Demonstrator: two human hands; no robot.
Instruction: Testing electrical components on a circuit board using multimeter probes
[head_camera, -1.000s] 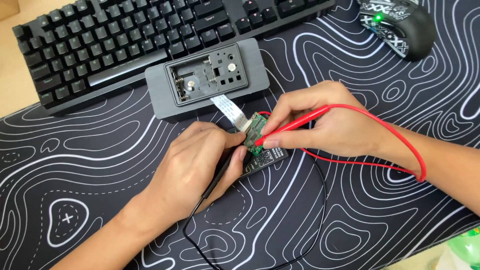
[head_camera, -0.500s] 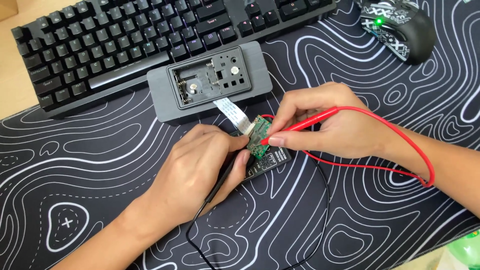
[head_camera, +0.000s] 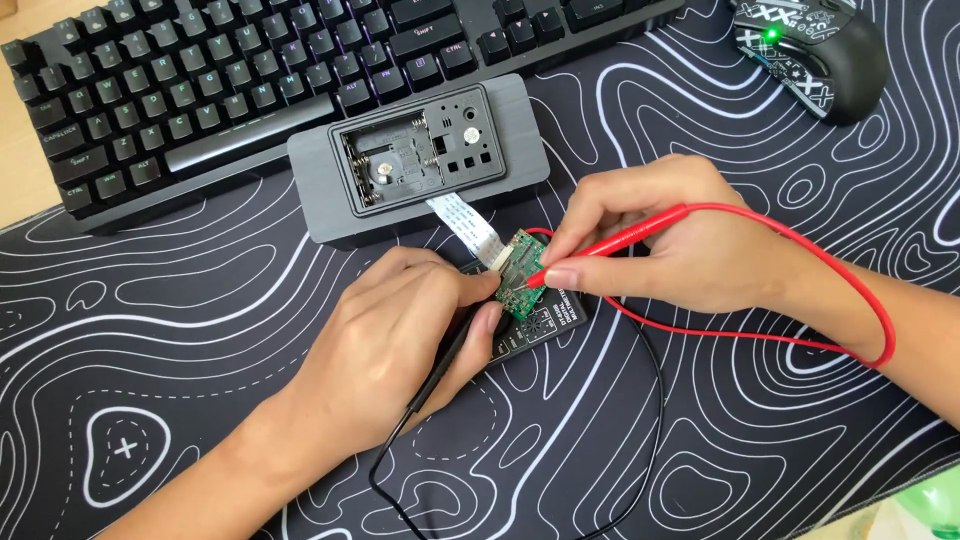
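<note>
My left hand (head_camera: 400, 340) grips a black test probe (head_camera: 445, 365) and holds its tip at a small green circuit board (head_camera: 520, 272). My right hand (head_camera: 660, 240) pinches a red test probe (head_camera: 610, 245), its tip touching the same board. The board rests tilted on a small black meter (head_camera: 545, 325) and is joined by a white flat ribbon cable (head_camera: 468, 225) to an opened grey device case (head_camera: 420, 160). Red (head_camera: 860, 290) and black (head_camera: 650, 400) leads trail over the mat.
A black keyboard (head_camera: 230, 80) lies along the far edge of the patterned black desk mat (head_camera: 750, 440). A black mouse (head_camera: 810, 50) with a green light sits at the far right. A green object (head_camera: 935, 500) shows at the bottom right corner.
The view has shifted slightly; both hands and their probes stay on the green board, with only small adjustments of the red probe tip.
</note>
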